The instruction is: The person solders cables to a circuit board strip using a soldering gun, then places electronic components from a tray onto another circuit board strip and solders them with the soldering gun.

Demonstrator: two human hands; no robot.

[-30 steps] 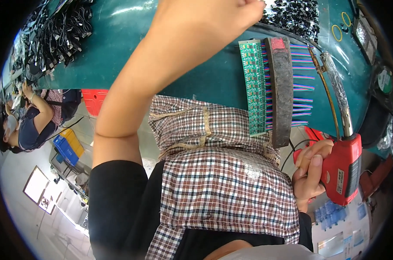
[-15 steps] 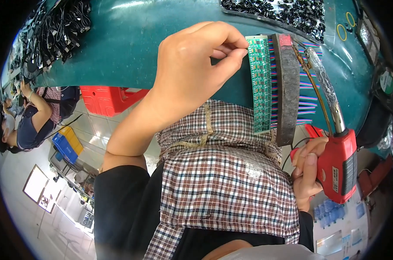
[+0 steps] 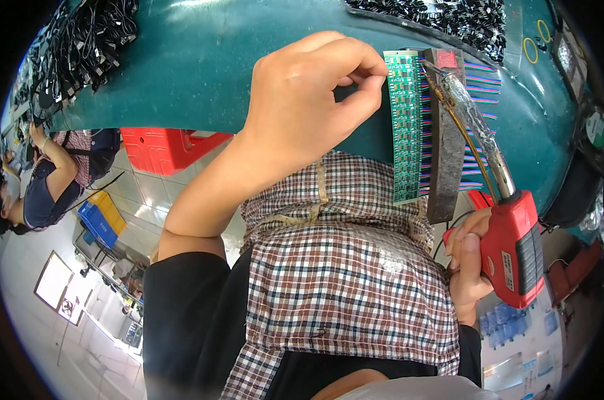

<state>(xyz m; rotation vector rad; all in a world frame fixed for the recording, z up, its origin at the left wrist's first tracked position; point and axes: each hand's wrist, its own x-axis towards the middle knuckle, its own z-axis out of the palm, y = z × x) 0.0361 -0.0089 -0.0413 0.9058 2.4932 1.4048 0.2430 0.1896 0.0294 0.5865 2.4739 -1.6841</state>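
A green circuit board panel (image 3: pixel 404 127) with rows of small parts lies at the table's near edge. Thin coloured wires (image 3: pixel 480 90) run from its right side, under a long dark grey bar (image 3: pixel 444 147) with a pink patch on its far end. My left hand (image 3: pixel 315 93) pinches the panel's far left edge between thumb and forefinger; the exact grip is partly hidden by the fingers. In my right hand (image 3: pixel 470 263) is a red soldering gun (image 3: pixel 514 247) with a foil-wrapped barrel and a brass feed tube. Its tip reaches the row where wires meet the board, near the far end.
A tray of small black parts (image 3: pixel 435 20) stands at the far right of the green table (image 3: pixel 202 67), beside yellow rings (image 3: pixel 530 50). Black cables (image 3: pixel 92 50) are heaped at far left. A red stool (image 3: pixel 158 150) and another person (image 3: pixel 55 173) are at left.
The soldering gun has swung left, bringing its tip from over the grey bar to the wire side of the board. My left hand and the panel have shifted slightly right.
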